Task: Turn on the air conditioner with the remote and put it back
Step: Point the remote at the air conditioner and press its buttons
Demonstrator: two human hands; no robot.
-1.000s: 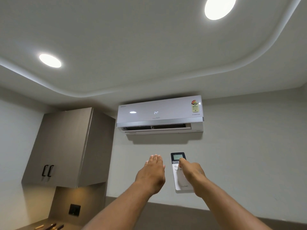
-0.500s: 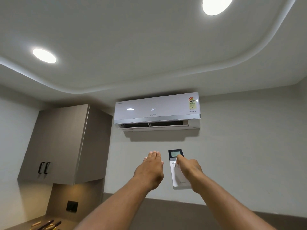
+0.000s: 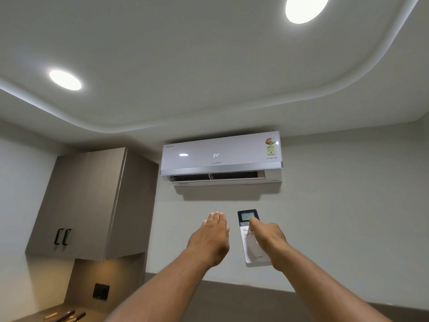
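White remote (image 3: 251,242) sits clenched in my right hand (image 3: 269,242), thumb on buttons, below the AC (image 3: 221,156), which shows 24. Left hand (image 3: 212,235) flat, released. A second press could switch it off.

Glossy white plastic on the air conditioner (image 3: 220,152), with a brushed metallic strip beneath. Left of it, the matt, smooth brown cabinet (image 3: 90,203). Below, the remote (image 3: 249,247) looks smooth white plastic.

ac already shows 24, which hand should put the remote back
Right. The right hand already grips the remote, thumb on its buttons, aimed at the air conditioner. The left hand is flat, open and empty beside it.
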